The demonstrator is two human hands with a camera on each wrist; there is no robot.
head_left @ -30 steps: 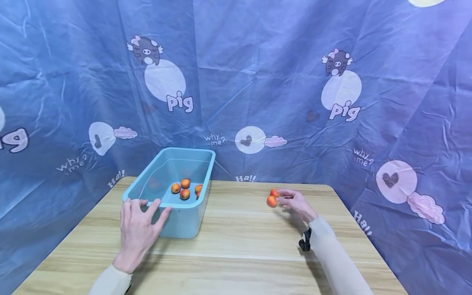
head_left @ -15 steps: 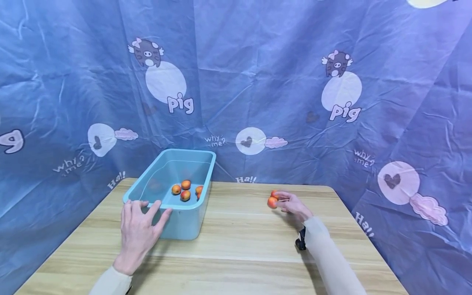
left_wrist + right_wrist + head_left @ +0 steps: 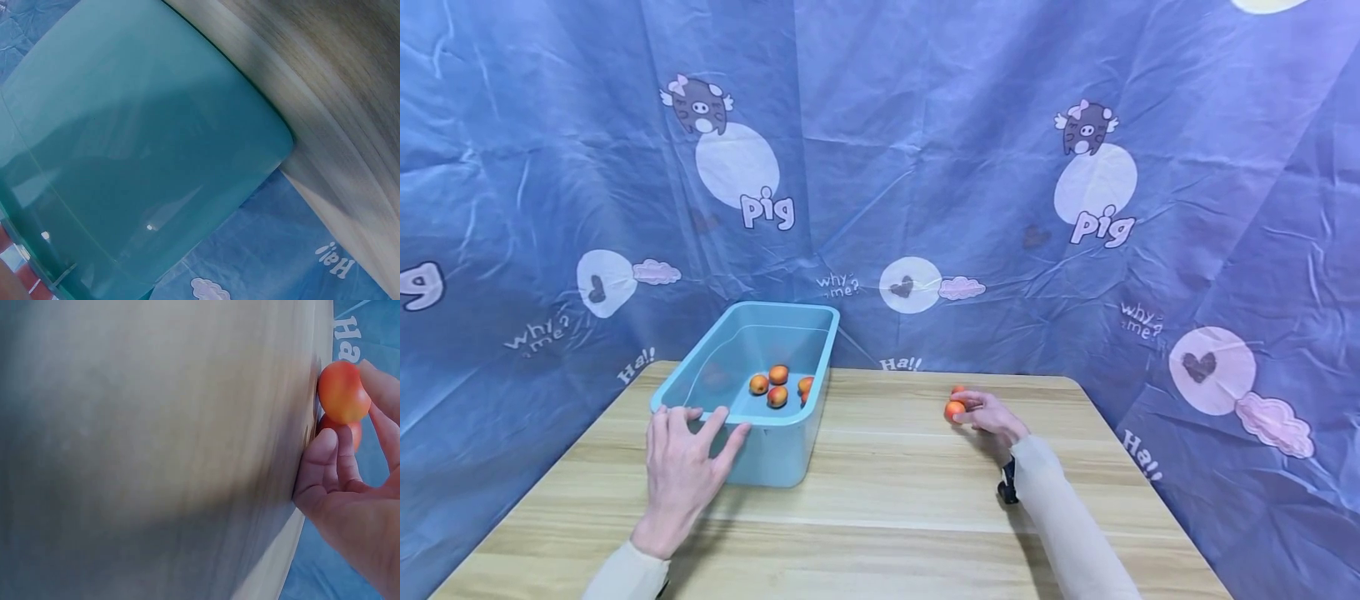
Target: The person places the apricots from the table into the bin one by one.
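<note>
My left hand (image 3: 681, 471) holds the near rim of a light blue plastic box (image 3: 767, 450), its fingers bent over the edge. Several small orange-red fruits, peach-like in look, lie inside; one of these fruits (image 3: 777, 397) is near the middle of the box floor. At the right, my right hand (image 3: 992, 414) pinches the nearer of two such fruits (image 3: 954, 411) on the table. A second fruit (image 3: 351, 429) sits just behind it, partly hidden by fingers. In the left wrist view the box's wall (image 3: 156, 137) fills much of the picture.
Both hands work over a light wooden table (image 3: 880, 500). A blue printed cloth (image 3: 880, 167) hangs behind its far edge and along both sides. A dark strapped device (image 3: 1008, 482) is on the right wrist.
My right hand has moved slightly left, bringing its thumb and fingers around the nearer fruit and covering more of the farther one. The left hand stays at the box rim.
</note>
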